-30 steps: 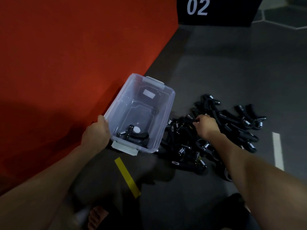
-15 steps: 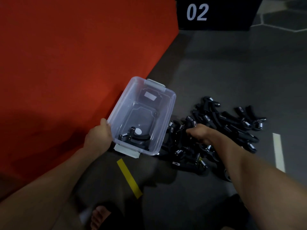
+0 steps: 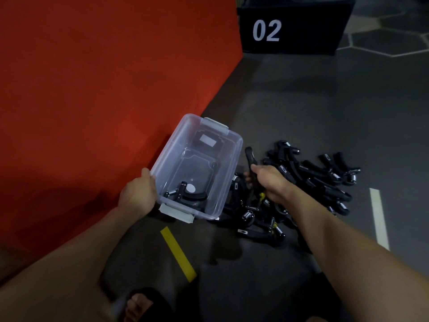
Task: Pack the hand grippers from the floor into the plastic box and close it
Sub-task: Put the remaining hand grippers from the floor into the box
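Observation:
A clear plastic box (image 3: 229, 173) with grey latches stands open on the dark floor, tilted against the red wall. One black hand gripper (image 3: 185, 195) lies at its near end. My left hand (image 3: 139, 194) grips the box's near left corner. My right hand (image 3: 269, 180) is closed around a black hand gripper (image 3: 250, 159), lifted just right of the box rim. A pile of several black hand grippers (image 3: 308, 182) with steel springs lies on the floor to the right of the box. No lid is in sight.
A red wall (image 3: 104, 89) runs along the left. A black box marked 02 (image 3: 290, 26) stands at the back. A yellow tape strip (image 3: 177, 253) and a white strip (image 3: 378, 214) mark the floor. A bare foot (image 3: 137, 307) shows at the bottom.
My right hand closed on a gripper in the pile and raised it toward the box rim. My left hand stayed on the box corner.

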